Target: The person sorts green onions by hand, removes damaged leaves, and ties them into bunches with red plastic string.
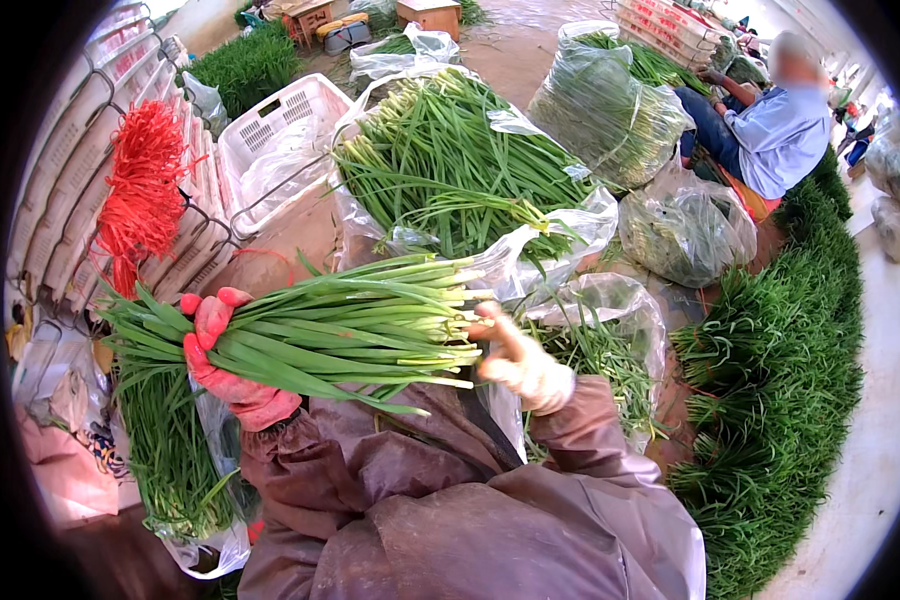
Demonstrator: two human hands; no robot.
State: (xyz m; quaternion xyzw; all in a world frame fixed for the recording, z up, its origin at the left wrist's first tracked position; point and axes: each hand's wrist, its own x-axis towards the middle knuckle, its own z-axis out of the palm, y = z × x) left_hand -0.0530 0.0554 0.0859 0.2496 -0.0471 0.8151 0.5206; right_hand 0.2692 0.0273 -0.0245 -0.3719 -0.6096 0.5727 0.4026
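My left hand (pixel 221 345), in a pink-red glove, is closed around the leafy part of a bunch of garlic chives (pixel 352 322). The bunch lies sideways in front of my body, its pale cut ends towards the right. At those ends is my right hand (pixel 521 360), in a light glove with some fingertips bare; it is blurred, with fingers spread, and a fingertip is at or very near the stems. Beyond the bunch, a large open plastic bag (pixel 596 210) holds a heap of loose green chives (pixel 457 165). A smaller plastic bag (pixel 630 292) with loose leaves stands to the right.
Red plastic ties (pixel 142 187) hang on stacked white crates (pixel 67 202) at the left. An open white crate (pixel 292 105) stands behind. Bundled greens (pixel 757 420) line the right side. A co-worker (pixel 772 135) sits at the upper right beside filled bags (pixel 607 112). More chives (pixel 172 450) lie lower left.
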